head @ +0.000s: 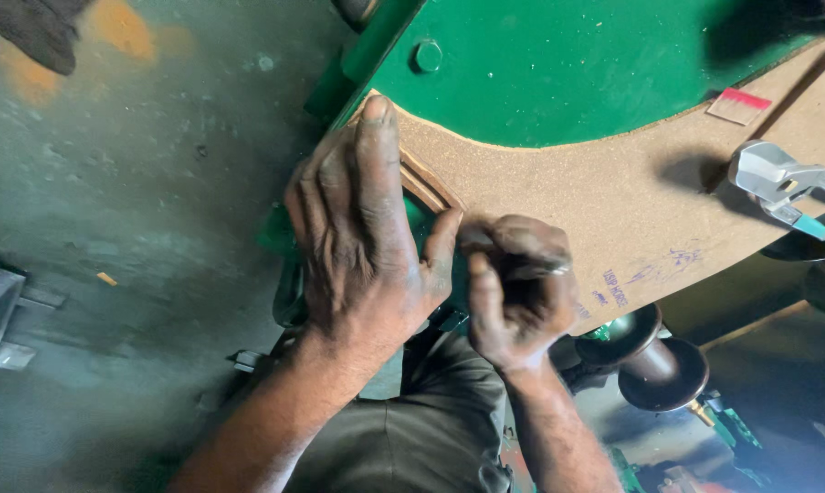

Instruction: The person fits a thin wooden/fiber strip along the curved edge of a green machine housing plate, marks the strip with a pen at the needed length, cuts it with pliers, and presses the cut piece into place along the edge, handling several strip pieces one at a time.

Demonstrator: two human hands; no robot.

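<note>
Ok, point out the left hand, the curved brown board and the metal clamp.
left hand (362, 242): head view, on the back of the hand, pressed flat on the board's end.
curved brown board (613, 205): head view, on its bare middle.
metal clamp (777, 183): head view, on its silver body.

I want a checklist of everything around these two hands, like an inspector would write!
Surface: brown board lying on a green machine table.
Job's things: curved brown strip at the board's edge, under the left hand.
Clutter: small red tag, metal tool with teal handle.
Hands: left hand flat, pressing; right hand closed, what it holds is hidden.
Cables: nothing seen.
Surroundings: grey floor, dark round knob.
</note>
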